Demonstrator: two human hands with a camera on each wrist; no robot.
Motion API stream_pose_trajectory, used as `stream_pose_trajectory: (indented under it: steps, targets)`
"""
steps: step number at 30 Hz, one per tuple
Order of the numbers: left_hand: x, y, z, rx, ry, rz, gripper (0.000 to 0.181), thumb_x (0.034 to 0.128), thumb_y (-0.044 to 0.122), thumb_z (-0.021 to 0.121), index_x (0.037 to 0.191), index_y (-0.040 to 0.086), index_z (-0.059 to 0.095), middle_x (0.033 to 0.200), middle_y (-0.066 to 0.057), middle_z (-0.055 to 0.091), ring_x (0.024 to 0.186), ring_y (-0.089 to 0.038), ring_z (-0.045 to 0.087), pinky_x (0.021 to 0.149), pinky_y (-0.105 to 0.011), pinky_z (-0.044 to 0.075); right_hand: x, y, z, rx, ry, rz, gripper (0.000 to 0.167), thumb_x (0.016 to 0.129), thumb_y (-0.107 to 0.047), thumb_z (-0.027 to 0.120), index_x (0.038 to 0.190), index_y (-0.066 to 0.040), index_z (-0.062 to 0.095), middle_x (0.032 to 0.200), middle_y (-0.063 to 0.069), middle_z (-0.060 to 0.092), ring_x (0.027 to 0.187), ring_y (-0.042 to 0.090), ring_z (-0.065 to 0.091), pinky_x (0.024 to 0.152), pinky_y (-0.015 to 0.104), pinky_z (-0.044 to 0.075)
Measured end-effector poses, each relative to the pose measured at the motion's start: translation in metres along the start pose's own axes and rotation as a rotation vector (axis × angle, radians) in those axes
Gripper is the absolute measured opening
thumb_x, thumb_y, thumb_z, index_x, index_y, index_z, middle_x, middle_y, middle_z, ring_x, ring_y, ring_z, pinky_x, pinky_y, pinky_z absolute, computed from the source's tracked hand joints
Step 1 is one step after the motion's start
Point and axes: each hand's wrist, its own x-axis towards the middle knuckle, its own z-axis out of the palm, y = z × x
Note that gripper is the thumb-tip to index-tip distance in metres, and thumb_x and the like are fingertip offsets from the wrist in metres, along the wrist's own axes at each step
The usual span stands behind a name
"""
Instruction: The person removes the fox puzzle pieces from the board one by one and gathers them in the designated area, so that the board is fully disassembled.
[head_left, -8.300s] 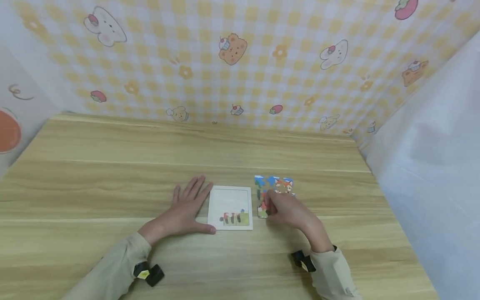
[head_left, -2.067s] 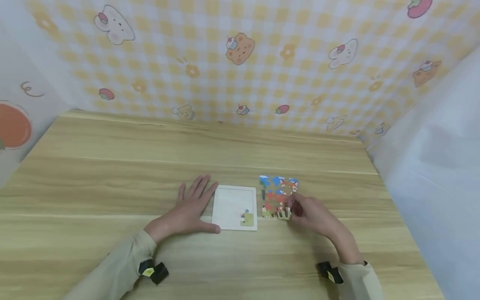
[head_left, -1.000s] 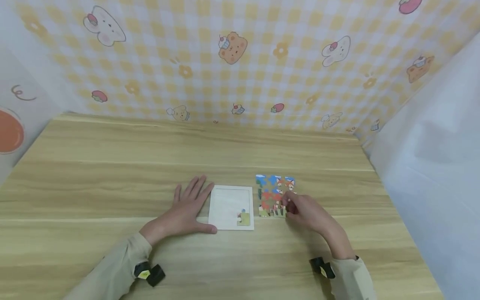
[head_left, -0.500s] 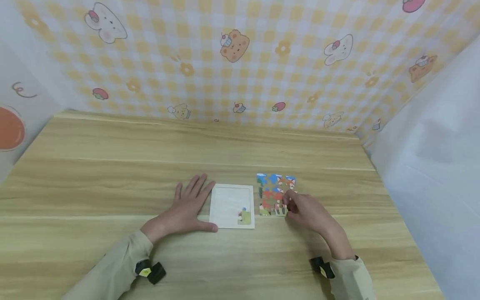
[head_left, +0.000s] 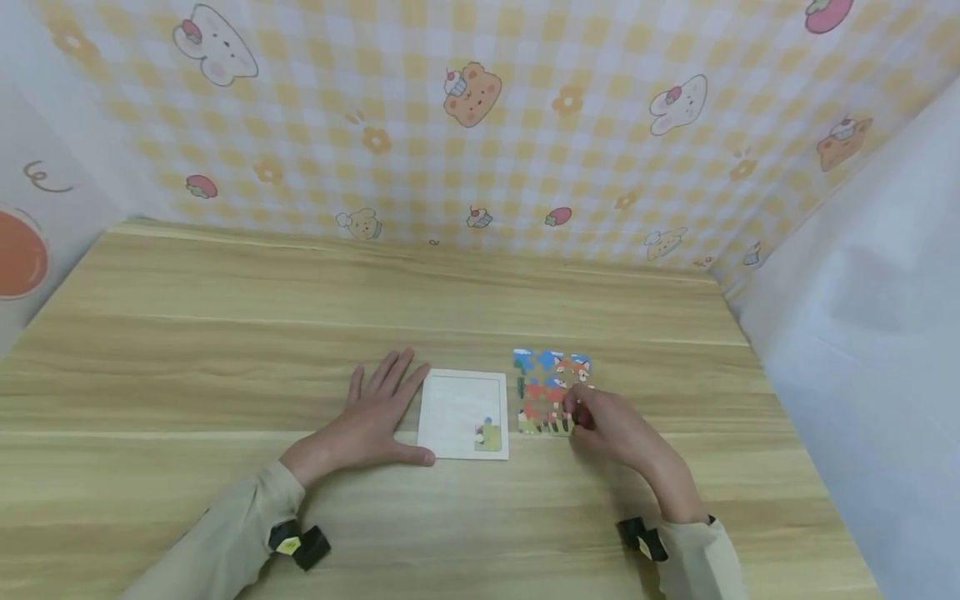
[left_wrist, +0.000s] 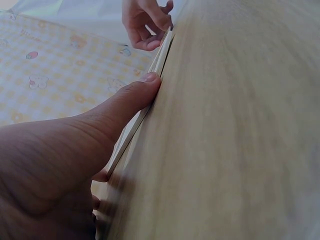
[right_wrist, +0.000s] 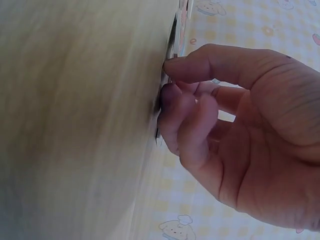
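My left hand [head_left: 363, 425] lies spread on the table, its thumb and forefinger touching the left side of a white puzzle board [head_left: 453, 408]. In the left wrist view, the thumb [left_wrist: 135, 97] presses along the board's edge. One green corner puzzle piece [head_left: 489, 436] sits at the board's lower right. To the right of the board my right hand [head_left: 611, 425] pinches a striped puzzle piece [head_left: 558, 423] at the near side of a group of laid-out pieces. In the right wrist view, the right hand [right_wrist: 250, 135] has curled fingers and its thumb against a piece's edge, mostly hidden.
Colourful loose puzzle pieces [head_left: 534, 387], some with a fox picture [head_left: 573, 367], lie flat in close rows right of the board. A wooden table [head_left: 300, 292] spreads around. Behind it hangs a yellow checked cloth [head_left: 405, 125].
Since the oldest frame, the striped piece has moved from the board to the group on the right, leaving the corner piece there. Over the last second both hands have hardly moved.
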Motion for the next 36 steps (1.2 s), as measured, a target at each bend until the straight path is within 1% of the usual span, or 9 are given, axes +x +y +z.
stream_pose_trajectory:
  steps: [9,13,25,36]
  targets:
    - [-0.0003,0.0012,-0.0009,0.002,-0.001,-0.003,0.114,0.0664,0.064,0.071,0.147,0.002,0.019,0.153,-0.022,0.002,0.138,-0.038,-0.004,0.099,-0.067,-0.008,0.0004,0.0007,-0.0016,0.057,-0.039,0.04,0.023,0.078,0.01,0.06,0.091,-0.007,0.051,0.07,-0.003,0.048,0.063,0.012,0.044,0.054,0.025,0.04]
    - [-0.0005,0.0009,-0.0013,0.003,0.001,-0.006,0.114,0.0666,0.063,0.071,0.147,0.002,0.019,0.153,-0.022,0.002,0.138,-0.038,-0.005,0.099,-0.066,-0.008,0.0014,0.0018,-0.0018,0.069,-0.045,0.034,0.022,0.078,0.01,0.06,0.091,-0.007,0.052,0.071,-0.003,0.049,0.064,0.012,0.045,0.055,0.025,0.04]
    - [0.001,0.0005,0.0004,0.002,-0.005,-0.008,0.114,0.0663,0.063,0.071,0.148,0.003,0.018,0.153,-0.021,0.0,0.139,-0.037,-0.006,0.099,-0.066,-0.009,0.0005,0.0023,-0.0029,0.032,-0.041,0.006,0.02,0.08,0.008,0.06,0.092,-0.006,0.052,0.07,-0.004,0.048,0.063,0.011,0.044,0.055,0.024,0.04]
    - [0.0005,0.0022,-0.0003,0.006,-0.012,-0.015,0.114,0.0664,0.062,0.072,0.148,0.003,0.018,0.153,-0.021,0.0,0.138,-0.037,-0.006,0.099,-0.066,-0.009,-0.0003,0.0007,-0.0031,0.034,-0.05,0.045,0.02,0.082,0.008,0.06,0.095,-0.005,0.052,0.07,-0.003,0.048,0.062,0.011,0.044,0.054,0.025,0.04]
